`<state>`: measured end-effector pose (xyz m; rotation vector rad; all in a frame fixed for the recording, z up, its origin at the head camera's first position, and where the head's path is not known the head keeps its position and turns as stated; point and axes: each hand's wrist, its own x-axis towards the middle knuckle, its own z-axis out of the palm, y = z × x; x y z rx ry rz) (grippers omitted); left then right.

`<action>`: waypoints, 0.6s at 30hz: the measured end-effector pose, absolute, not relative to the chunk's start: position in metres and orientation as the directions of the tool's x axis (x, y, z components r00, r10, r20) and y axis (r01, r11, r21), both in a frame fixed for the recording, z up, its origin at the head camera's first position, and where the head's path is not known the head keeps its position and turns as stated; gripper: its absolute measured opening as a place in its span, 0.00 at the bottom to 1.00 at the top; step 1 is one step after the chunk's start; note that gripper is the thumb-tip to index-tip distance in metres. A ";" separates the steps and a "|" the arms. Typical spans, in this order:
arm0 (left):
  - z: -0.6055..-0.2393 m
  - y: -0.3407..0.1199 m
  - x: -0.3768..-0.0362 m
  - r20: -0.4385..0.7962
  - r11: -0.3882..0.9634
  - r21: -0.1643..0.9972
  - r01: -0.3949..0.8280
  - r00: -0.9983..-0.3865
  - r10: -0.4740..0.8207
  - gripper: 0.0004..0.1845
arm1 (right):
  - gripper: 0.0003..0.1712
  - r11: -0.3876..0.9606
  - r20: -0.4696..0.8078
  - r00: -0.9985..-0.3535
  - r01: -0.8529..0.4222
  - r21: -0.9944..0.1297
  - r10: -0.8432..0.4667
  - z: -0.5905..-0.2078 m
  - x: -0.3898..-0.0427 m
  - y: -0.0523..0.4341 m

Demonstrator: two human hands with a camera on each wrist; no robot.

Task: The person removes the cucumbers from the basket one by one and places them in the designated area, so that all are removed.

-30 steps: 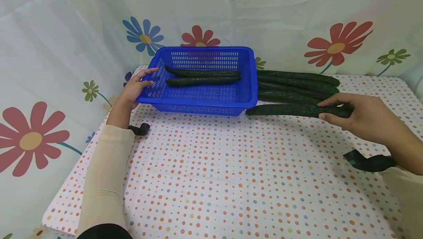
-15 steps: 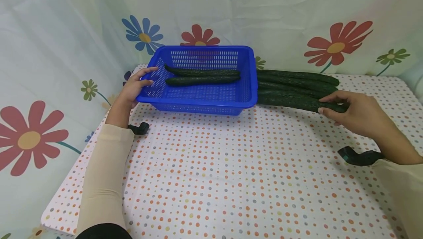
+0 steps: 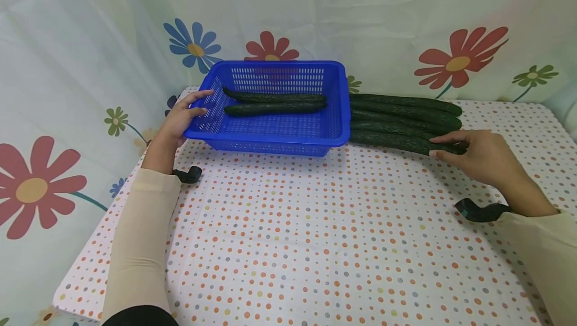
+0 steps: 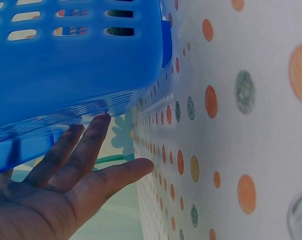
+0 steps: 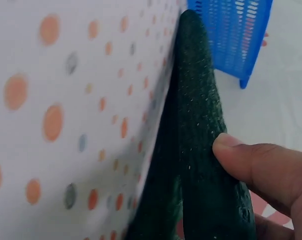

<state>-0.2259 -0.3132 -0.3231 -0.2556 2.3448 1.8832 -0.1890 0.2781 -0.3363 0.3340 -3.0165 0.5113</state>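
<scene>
In the head view my left hand grips the left end of a blue plastic basket, with some fingers over the rim. The left wrist view shows other fingers stretched under the basket. Two dark green cucumbers lie side by side inside it. My right hand pinches the right end of the frontmost cucumber between thumb and fingers. That cucumber lies alongside several others to the right of the basket, whose side hides their left ends. The right wrist view shows the thumb pressed on its skin.
A white cloth with coloured dots covers the table. Behind it hangs a pale curtain with printed flowers. Dark wrist cameras sit at both wrists, close above the cloth.
My right hand has moved back and slightly left with its cucumber, bringing it up against the other cucumbers by the basket. My left hand keeps its hold on the basket.
</scene>
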 end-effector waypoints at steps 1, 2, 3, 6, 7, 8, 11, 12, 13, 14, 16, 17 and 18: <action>-0.323 -0.314 -0.226 -0.201 0.214 0.955 -0.208 -0.978 -0.055 0.24 | 0.27 0.921 0.099 -0.974 -0.224 -0.320 -0.203 -0.338 -0.190 0.279; -0.324 -0.314 -0.226 -0.202 0.219 0.953 -0.209 -0.978 -0.055 0.24 | 0.27 0.920 0.099 -0.974 -0.227 -0.321 -0.206 -0.339 -0.191 0.279; -0.324 -0.315 -0.227 -0.202 0.226 0.952 -0.209 -0.978 -0.054 0.24 | 0.27 0.917 0.098 -0.973 -0.230 -0.326 -0.210 -0.340 -0.192 0.279; -0.323 -0.315 -0.227 -0.204 0.221 0.953 -0.210 -0.978 -0.050 0.24 | 0.26 0.909 0.095 -0.972 -0.236 -0.343 -0.216 -0.345 -0.193 0.281; -0.323 -0.315 -0.227 -0.204 0.217 0.953 -0.210 -0.978 -0.048 0.24 | 0.26 0.910 0.100 -0.971 -0.238 -0.339 -0.216 -0.346 -0.194 0.281; -0.323 -0.315 -0.226 -0.204 0.214 0.954 -0.209 -0.978 -0.045 0.24 | 0.26 0.911 0.105 -0.971 -0.239 -0.336 -0.216 -0.347 -0.194 0.281; -0.322 -0.315 -0.226 -0.204 0.197 0.958 -0.207 -0.978 -0.036 0.23 | 0.25 0.915 0.119 -0.971 -0.238 -0.325 -0.210 -0.350 -0.195 0.281; -0.322 -0.315 -0.226 -0.203 0.199 0.958 -0.206 -0.979 -0.036 0.23 | 0.24 0.916 0.127 -0.969 -0.242 -0.320 -0.211 -0.350 -0.195 0.281; -0.322 -0.315 -0.226 -0.203 0.200 0.958 -0.206 -0.979 -0.035 0.23 | 0.23 0.917 0.132 -0.969 -0.241 -0.317 -0.209 -0.350 -0.195 0.280; -0.322 -0.315 -0.226 -0.202 0.200 0.958 -0.205 -0.979 -0.034 0.23 | 0.23 0.915 0.133 -0.969 -0.241 -0.322 -0.208 -0.350 -0.195 0.280; -0.322 -0.316 -0.226 -0.203 0.196 0.959 -0.206 -0.979 -0.034 0.23 | 0.23 0.914 0.131 -0.969 -0.242 -0.325 -0.210 -0.351 -0.194 0.279; -0.322 -0.316 -0.226 -0.205 0.198 0.958 -0.208 -0.978 -0.034 0.23 | 0.22 0.914 0.132 -0.969 -0.243 -0.324 -0.211 -0.351 -0.194 0.279; -0.322 -0.315 -0.225 -0.205 0.196 0.958 -0.207 -0.978 -0.033 0.23 | 0.22 0.915 0.131 -0.969 -0.244 -0.323 -0.212 -0.351 -0.194 0.279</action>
